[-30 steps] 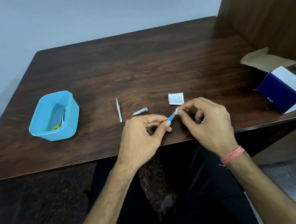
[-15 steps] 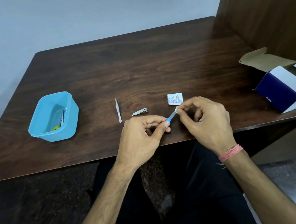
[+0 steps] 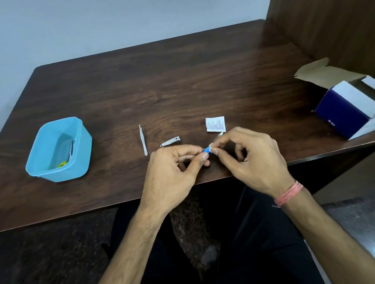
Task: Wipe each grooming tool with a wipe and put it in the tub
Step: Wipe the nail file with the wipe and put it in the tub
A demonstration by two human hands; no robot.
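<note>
My left hand (image 3: 173, 168) pinches the blue handle of a small grooming tool (image 3: 206, 150) near the table's front edge. My right hand (image 3: 250, 158) pinches a white wipe (image 3: 212, 147) around the tool's metal shaft, whose tip (image 3: 220, 134) pokes out beyond my fingers. Steel tweezers (image 3: 143, 140) and a nail clipper (image 3: 170, 141) lie on the table just left of my hands. A light blue tub (image 3: 45, 164) stands at the left with small scissors and a yellow-handled item inside.
A torn white wipe sachet (image 3: 215, 124) lies just behind my hands. An open dark blue and white box (image 3: 350, 113) sits at the table's right edge, below a brown wooden wall panel (image 3: 330, 11). The table's front edge runs under my wrists.
My right hand has slid the wipe down the shaft toward the blue handle, so the metal tip now shows beyond my fingers. My left hand holds still.
</note>
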